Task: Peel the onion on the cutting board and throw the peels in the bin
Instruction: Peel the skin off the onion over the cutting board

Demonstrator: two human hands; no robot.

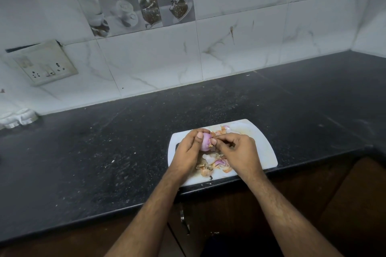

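Observation:
A pale purple onion [205, 142] is held just above the white cutting board [264, 148]. My left hand [189, 150] grips it from the left, thumb across its front. My right hand [238, 150] pinches a scrap of brown peel at the onion's right side with thumb and forefinger. Loose peels [213, 164] in orange, white and purple lie on the board below my hands, and more peels [224, 129] lie at its far edge. No bin is in view.
The board sits at the front edge of a dark speckled countertop [104, 152]. A marble-tiled wall with a switch and socket plate [45, 63] stands behind. A white moulded object [19, 118] rests at the far left. Brown cabinet fronts [313, 204] are below.

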